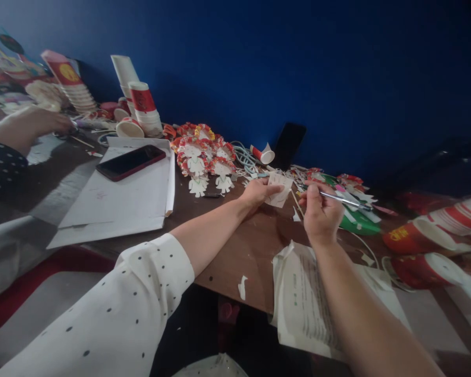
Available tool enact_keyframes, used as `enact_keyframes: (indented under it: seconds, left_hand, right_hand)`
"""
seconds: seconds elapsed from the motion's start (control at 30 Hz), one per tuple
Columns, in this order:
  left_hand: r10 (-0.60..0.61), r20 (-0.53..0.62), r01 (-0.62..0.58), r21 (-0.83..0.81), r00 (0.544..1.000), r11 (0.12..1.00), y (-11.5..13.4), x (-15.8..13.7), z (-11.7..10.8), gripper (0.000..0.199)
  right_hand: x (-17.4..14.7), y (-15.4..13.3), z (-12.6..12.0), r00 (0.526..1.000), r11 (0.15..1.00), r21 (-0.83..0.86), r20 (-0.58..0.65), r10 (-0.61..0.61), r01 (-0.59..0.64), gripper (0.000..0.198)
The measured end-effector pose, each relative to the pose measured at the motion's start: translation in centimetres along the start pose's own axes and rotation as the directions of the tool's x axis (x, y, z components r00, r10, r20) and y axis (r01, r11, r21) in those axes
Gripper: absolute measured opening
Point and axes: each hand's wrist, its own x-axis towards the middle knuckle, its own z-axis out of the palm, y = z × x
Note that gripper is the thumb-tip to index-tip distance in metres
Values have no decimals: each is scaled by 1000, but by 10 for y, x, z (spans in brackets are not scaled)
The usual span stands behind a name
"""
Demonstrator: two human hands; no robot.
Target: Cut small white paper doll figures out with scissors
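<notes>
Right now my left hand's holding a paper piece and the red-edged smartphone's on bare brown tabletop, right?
Not quite: the head view shows the red-edged smartphone on white paper, not on bare brown tabletop. Your left hand does hold a paper piece.

Your left hand (258, 192) pinches a small pale paper piece (278, 191); your right hand (323, 213) holds a silver pen-like tool (344, 200) just beside it. On the brown surface (235, 251), paper dolls (196, 165) are clustered ahead of you; a red-edged phone (131, 162) rests on white sheets (118, 204) to your left.
</notes>
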Motion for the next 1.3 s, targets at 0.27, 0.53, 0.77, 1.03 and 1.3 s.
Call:
enact_keyframes:
  seconds: [0.27, 0.53, 0.77, 1.03, 1.3]
  left_hand:
    - [22, 36, -22, 6, 999, 1000, 2, -2, 2, 12]
    - [35, 70, -36, 5, 997, 999, 2, -1, 2, 15]
    - [48, 83, -48, 3, 995, 999, 3, -1, 3, 14]
    - [56, 61, -59, 42, 997, 997, 0, 3, 2, 14]
    - [57, 63, -62, 77, 996, 995, 2, -2, 3, 13]
  right_hand:
    - [-5, 6, -2, 996, 993, -92, 56, -66, 71, 39]
    - [-4, 7, 0, 993, 981, -162, 64, -102, 111, 43]
    - [-4, 11, 0, 986, 967, -196, 60, -153, 162, 42]
    - [-4, 12, 0, 982, 958, -218, 68, -174, 185, 42]
    - [-4, 11, 0, 984, 956, -234, 73, -164, 177, 43]
